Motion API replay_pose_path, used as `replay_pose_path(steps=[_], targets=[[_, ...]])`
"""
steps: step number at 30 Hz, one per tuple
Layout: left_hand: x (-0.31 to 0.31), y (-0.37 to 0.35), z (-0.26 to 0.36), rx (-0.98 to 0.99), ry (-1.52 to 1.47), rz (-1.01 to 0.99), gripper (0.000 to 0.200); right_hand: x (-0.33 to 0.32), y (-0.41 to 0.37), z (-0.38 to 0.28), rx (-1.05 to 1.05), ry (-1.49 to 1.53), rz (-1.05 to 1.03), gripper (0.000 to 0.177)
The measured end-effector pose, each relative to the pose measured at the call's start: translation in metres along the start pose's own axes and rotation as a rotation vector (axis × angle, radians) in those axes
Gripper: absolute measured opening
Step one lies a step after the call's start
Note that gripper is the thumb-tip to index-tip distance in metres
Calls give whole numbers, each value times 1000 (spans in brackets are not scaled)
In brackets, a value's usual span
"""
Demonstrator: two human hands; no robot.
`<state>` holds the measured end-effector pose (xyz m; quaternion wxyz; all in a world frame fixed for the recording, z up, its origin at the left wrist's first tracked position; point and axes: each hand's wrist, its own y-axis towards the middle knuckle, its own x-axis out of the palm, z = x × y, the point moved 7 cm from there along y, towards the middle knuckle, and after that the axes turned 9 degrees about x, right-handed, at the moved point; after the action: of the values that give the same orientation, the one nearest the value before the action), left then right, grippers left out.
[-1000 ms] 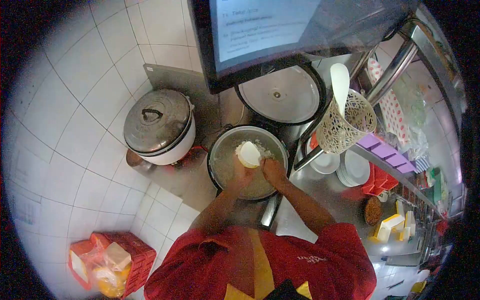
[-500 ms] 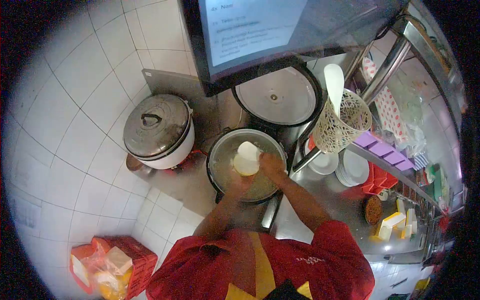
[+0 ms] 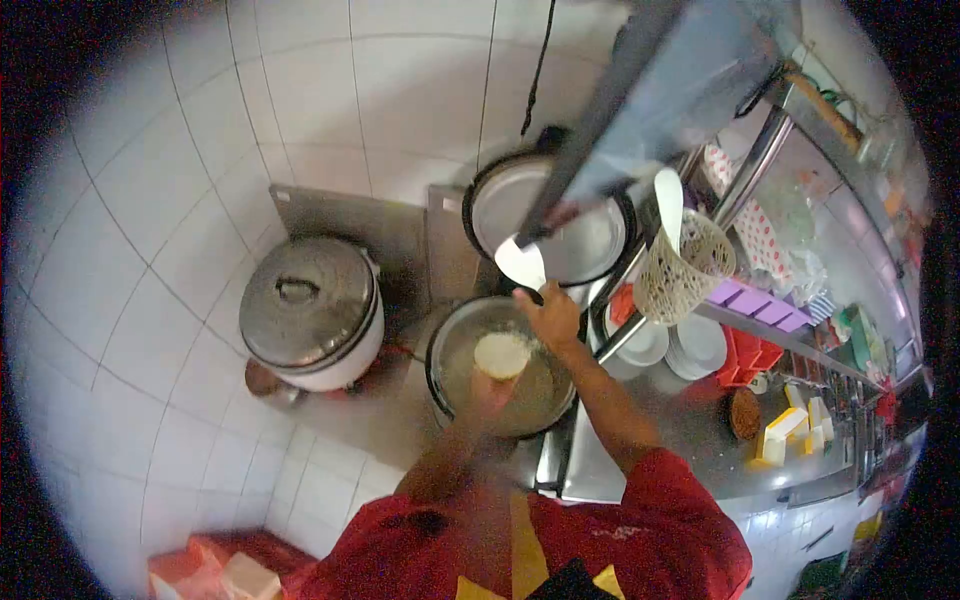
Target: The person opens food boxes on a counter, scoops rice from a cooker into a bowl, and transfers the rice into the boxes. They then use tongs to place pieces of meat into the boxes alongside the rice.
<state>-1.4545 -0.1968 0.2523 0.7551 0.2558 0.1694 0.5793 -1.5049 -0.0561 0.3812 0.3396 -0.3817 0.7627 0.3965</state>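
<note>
My left hand [image 3: 492, 392] is wrapped round a small cup of white rice [image 3: 502, 355], held over the open rice cooker [image 3: 436, 350]. The rice fills the cup to its top. In my right hand [image 3: 556, 318] is a white rice paddle [image 3: 520, 264], its broad blade pointing up and away from me. That blade is above the far rim of the cooker, near the lower corner of a hanging monitor [image 3: 640, 130]. Behind the cooker the raised lid [image 3: 590, 245] shows its pale inner side.
A lidded white pot [image 3: 345, 355] stands at the left. To the right, a lattice holder [image 3: 680, 285] carries another white paddle [image 3: 669, 205] above stacked plates [image 3: 697, 345]. Further right are a red basket [image 3: 752, 355] and yellow-white boxes [image 3: 785, 435].
My right hand and the paddle have moved up and away from the cup, towards the monitor. The monitor now sits at a steeper angle, further right. My left hand still holds the cup over the cooker.
</note>
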Motion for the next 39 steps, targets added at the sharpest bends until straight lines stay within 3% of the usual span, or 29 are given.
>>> replay_pose_path(steps=[1,2,3,5,6,7,9,10,12,15,16,17,19,21,23,25,27,29,33,34,39], targets=[[0,-3,-19,-231,-664,215,41,-16,12,-18,0,6,33,33],[9,-12,-34,-491,-1320,415,40,-38,20,-45,-136,97,131,33],[8,-12,-49,-491,-1316,387,40,-55,30,-68,-274,182,228,38],[10,-26,-89,-666,-1175,245,38,-67,73,-80,-445,-4,517,52],[0,-23,-42,-790,-1221,339,37,-97,90,-101,-452,-80,667,57],[2,-19,-52,-809,-1220,335,37,-123,102,-122,-24,-231,343,59],[16,-17,-76,-713,-1469,314,37,-137,126,-124,-358,-243,744,59],[13,-14,-63,-729,-1471,317,37,-140,135,-121,-349,-252,735,59],[0,-5,-29,-676,-1387,303,38,-137,148,-112,-235,-332,514,48],[-2,-12,-43,-797,-1505,303,38,-155,124,-118,-340,-244,560,36],[-3,-19,-52,-815,-1504,297,38,-166,101,-128,-258,-286,568,23],[-7,-23,-62,-792,-1447,287,39,-149,98,-107,-244,-293,567,23],[-14,-30,-56,-775,-1403,271,39,-127,89,-58,85,-175,464,17],[-48,-37,-31,-670,-1243,208,45,-162,12,-106,-27,-294,505,12],[-84,-56,-12,-578,-1159,133,49,-155,-40,-101,-315,-243,486,10],[-121,-65,12,-463,-1230,202,52,-141,-90,-92,-385,-294,364,12],[-157,-77,18,-505,-951,144,46,-127,-140,-84,-471,-191,206,13],[-179,-70,31,-531,-999,189,44,-107,-188,-78,-579,-170,182,17],[-211,-69,69,-612,-1187,426,39,-31,-258,-38,-503,-230,-177,18],[-205,-59,88,-616,-1219,408,38,-26,-270,-37,-542,-108,-100,20],[-185,-48,105,-577,-1265,391,40,22,-316,-13,-565,-168,-82,23]])
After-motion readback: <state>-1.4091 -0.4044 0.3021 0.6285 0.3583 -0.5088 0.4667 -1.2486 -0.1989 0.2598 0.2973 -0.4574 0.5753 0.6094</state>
